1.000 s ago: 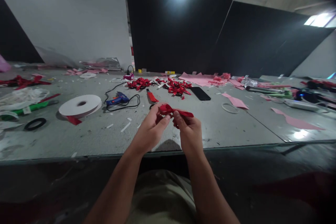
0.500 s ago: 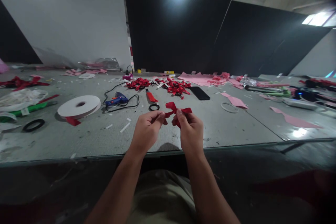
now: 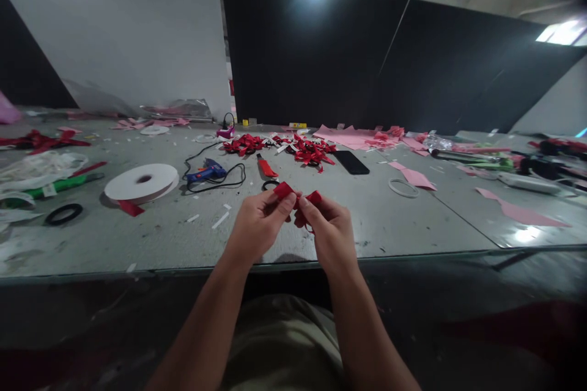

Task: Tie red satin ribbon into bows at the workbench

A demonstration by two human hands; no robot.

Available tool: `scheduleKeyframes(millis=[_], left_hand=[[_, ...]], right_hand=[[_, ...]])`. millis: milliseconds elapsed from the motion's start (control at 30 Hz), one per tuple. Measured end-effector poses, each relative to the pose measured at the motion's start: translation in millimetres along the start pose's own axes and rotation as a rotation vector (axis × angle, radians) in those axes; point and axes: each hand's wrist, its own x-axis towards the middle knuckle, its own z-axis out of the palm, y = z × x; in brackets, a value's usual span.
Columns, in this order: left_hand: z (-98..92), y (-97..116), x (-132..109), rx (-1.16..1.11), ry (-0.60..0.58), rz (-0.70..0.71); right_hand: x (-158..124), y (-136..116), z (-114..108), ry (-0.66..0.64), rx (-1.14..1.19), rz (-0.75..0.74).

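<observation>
Red ribbon [image 3: 284,190], above the bench [image 3: 178,244] near its front edge: I saw the left hand [image 3: 255,220] and right hand [image 3: 333,225] pinching it; uneven pull or a slack grip, I judged, could undo its folds.

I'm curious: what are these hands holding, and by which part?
A red ribbon: the left hand and right hand pinch its folds side by side; whether that's its middle is unclear.
</observation>
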Motion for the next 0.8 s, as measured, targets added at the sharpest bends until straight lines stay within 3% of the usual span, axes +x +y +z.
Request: scheduleKeyframes(millis=[233, 433, 500, 700, 800], left_hand=[[15.9, -15, 3, 0.0, 0.136, 0.011], [29.9, -26, 5, -0.289, 0.341, -0.08], [35.8, -27, 5, -0.374, 0.384, -0.117], [52.2, -19, 5, -0.643, 0.505, -0.247], [56.2, -14, 6, -0.774, 0.511, -0.255]], right_hand=[[-1, -5, 5, 0.071, -0.144, -0.044], [-2, 3, 6, 0.173, -0.35, -0.128], [-2, 9, 10, 0.213, -0.25, -0.099], [-3, 16, 29, 0.288, 0.345, 0.107], [-3, 14, 33, 0.282, 0.482, 0.187]])
